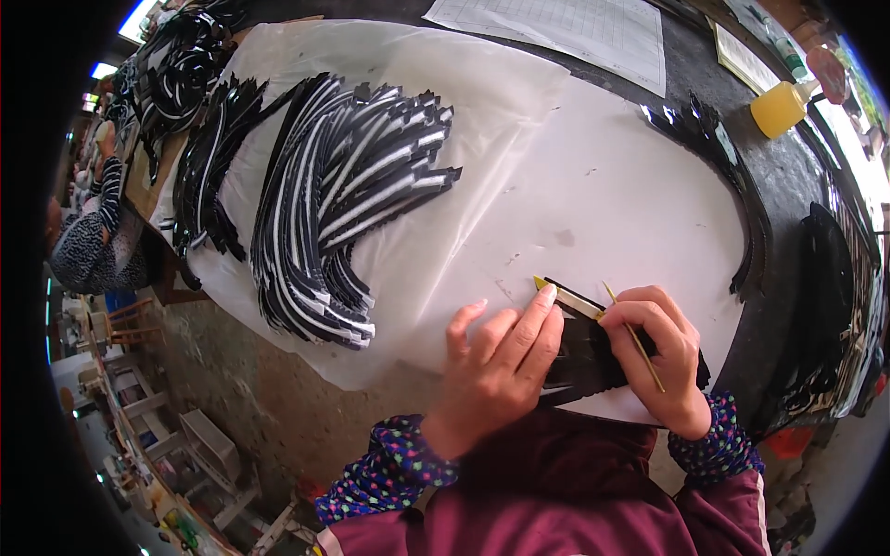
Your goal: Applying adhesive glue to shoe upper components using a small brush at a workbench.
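Observation:
My left hand lies on a small black piece on the white sheet, and its forefinger presses the piece's pale yellow edge strip. My right hand rests on the same piece from the right and pinches a thin yellowish stick that slants across its fingers. The stick's upper end sits by the strip. Most of the black piece is hidden beneath both hands.
A large fan of black pieces with white edges lies left on the sheet, more black stacks behind it. A yellow squeeze bottle, a ruled paper and dark stacks stand at the right. Another person sits far left.

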Demonstrator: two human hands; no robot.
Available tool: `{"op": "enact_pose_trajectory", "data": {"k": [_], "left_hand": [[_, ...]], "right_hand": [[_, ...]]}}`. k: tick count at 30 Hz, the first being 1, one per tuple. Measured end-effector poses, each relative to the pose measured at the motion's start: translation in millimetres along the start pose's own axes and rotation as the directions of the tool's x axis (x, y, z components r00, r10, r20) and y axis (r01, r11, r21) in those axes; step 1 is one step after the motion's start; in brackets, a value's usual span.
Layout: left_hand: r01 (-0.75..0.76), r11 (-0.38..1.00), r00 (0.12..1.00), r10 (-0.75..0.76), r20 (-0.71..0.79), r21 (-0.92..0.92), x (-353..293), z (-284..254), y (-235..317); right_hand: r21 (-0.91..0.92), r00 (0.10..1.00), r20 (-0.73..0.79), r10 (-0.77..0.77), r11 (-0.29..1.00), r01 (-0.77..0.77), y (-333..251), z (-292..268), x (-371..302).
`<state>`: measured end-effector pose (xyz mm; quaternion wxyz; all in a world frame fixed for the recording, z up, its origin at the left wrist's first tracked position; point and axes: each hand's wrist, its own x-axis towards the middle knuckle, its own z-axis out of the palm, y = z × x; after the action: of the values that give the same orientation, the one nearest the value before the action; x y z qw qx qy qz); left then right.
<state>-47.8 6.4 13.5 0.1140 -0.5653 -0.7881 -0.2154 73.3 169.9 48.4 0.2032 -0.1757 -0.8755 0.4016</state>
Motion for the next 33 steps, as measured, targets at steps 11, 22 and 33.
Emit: {"op": "enact_pose_trajectory", "data": {"k": [11,22,33], "left_hand": [[0.064,0.988,0.998,-0.064,0.007,-0.14,2.0,-4.9,-2.8],[0.058,0.943,0.996,-0.076,-0.043,-0.328,38.5,1.7,-14.4],[0.193,0.702,0.966,-0.259,0.007,-0.686,44.6,-8.4,-0.5]], "right_hand": [[0.248,0.967,-0.137,0.214,0.953,-0.176,7.0,-2.5,-6.6],[-0.009,0.902,-0.334,0.274,0.956,-0.294,36.8,-55.5,-36.6],[-0.127,0.979,-0.165,-0.122,0.987,0.102,6.3,-26.7,-37.5]]}}
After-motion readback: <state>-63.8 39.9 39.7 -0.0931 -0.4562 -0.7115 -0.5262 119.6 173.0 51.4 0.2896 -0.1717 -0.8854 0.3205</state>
